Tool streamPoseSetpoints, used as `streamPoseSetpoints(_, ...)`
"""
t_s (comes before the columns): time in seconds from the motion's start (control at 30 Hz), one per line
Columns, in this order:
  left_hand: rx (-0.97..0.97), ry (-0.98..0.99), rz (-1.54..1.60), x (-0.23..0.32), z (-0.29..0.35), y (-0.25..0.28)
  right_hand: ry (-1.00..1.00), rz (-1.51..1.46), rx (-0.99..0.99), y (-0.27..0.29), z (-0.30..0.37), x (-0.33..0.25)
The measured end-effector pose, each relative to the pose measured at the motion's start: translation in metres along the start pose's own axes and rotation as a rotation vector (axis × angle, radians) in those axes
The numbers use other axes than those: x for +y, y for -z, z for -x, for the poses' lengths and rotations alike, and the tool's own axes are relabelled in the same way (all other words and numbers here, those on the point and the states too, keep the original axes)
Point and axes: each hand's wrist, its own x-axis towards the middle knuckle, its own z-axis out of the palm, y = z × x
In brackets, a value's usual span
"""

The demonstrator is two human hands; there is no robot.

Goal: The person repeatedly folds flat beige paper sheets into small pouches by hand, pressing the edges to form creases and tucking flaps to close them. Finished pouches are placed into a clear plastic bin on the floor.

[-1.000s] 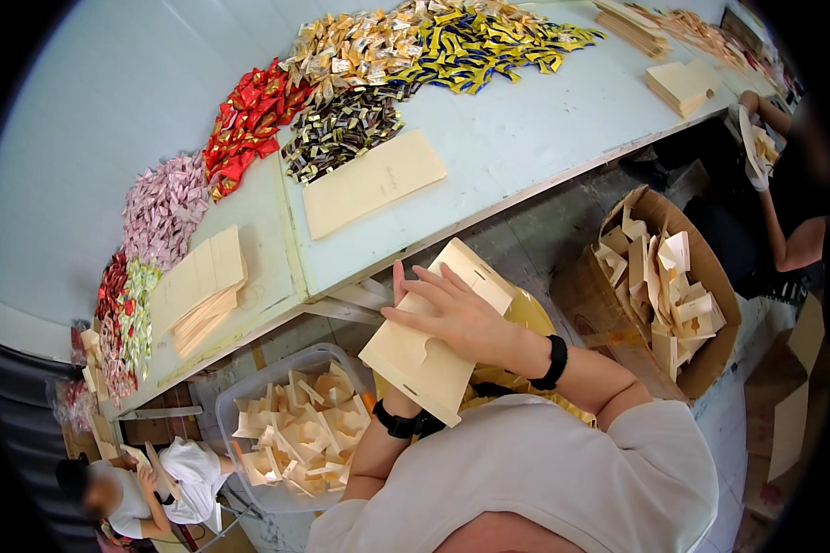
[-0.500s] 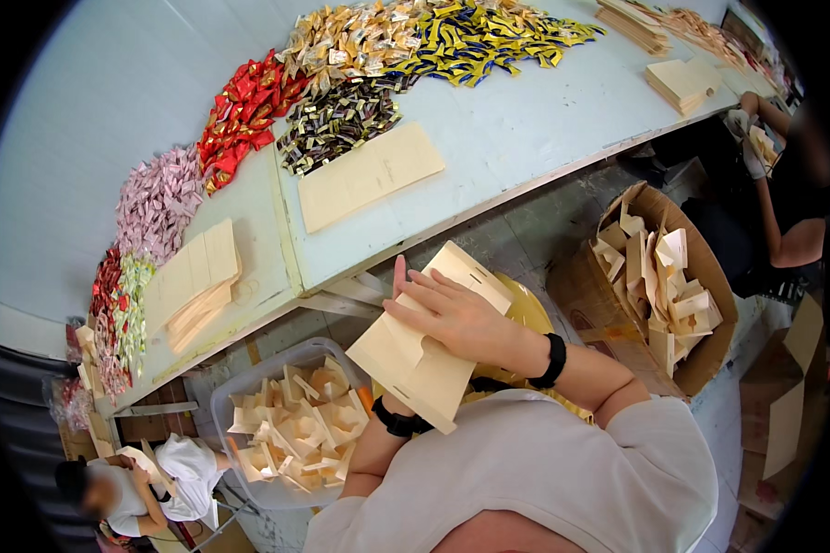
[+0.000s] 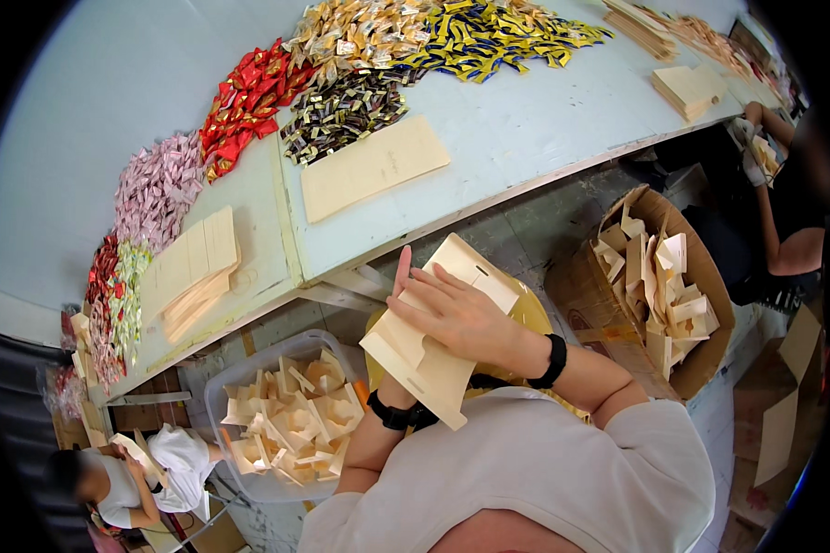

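Note:
A cream folded card box (image 3: pixel 433 382), slotted near its ends, lies tilted between my two hands in front of my chest. My right hand (image 3: pixel 468 321) rests over its upper face, fingers stretched across it and pressing; the thumb is hidden. From below, my left hand (image 3: pixel 403 269) supports the card. Mostly only a finger of it shows past the far edge, the rest being covered. Close to my left forearm, a clear plastic tub (image 3: pixel 214 396) holds several folded card boxes (image 3: pixel 300 424).
The white table (image 3: pixel 526 138) bears heaps of wrapped sweets (image 3: pixel 249 101), a flat card stack (image 3: pixel 375 169) and another stack (image 3: pixel 194 263). A carton (image 3: pixel 581 295) of folded card stands right. Yellow surface (image 3: pixel 530 313) shows below my hands. Co-workers sit far left (image 3: pixel 124 488) and right (image 3: pixel 788 212).
The view has shifted slightly. My hands keep nearly the same hold on the card box. The co-worker at left has moved a little.

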Motion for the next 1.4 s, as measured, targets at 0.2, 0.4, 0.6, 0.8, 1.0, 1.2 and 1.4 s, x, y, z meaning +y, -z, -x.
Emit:
streamPoseSetpoints(0.2,0.002,0.011,-0.077,0.002,-0.004,0.004,-0.386,-0.334,-0.124,0.019,-0.006,0.003)
streamPoseSetpoints(0.4,-0.037,0.257,0.485,-0.022,-0.017,0.049,-0.515,-0.679,-0.111,0.042,-0.023,0.007)
streamPoseSetpoints(0.6,-0.024,0.257,0.451,0.014,-0.010,0.020,-0.265,-0.556,-0.274,0.059,-0.016,0.019)
streamPoseSetpoints(0.8,-0.142,0.644,0.702,0.023,-0.025,0.037,0.005,-0.229,-0.419,0.043,-0.007,0.022)
streamPoseSetpoints(1.0,-0.104,0.820,0.762,0.028,-0.035,0.049,0.017,-0.165,-0.476,0.033,-0.008,0.028)
streamPoseSetpoints(1.2,-0.064,0.893,0.703,0.009,-0.040,0.072,-0.019,-0.187,-0.521,0.031,-0.008,0.027)
streamPoseSetpoints(1.4,-0.044,0.623,0.806,-0.032,-0.033,0.115,-0.031,-0.262,-0.582,0.029,-0.007,0.032)
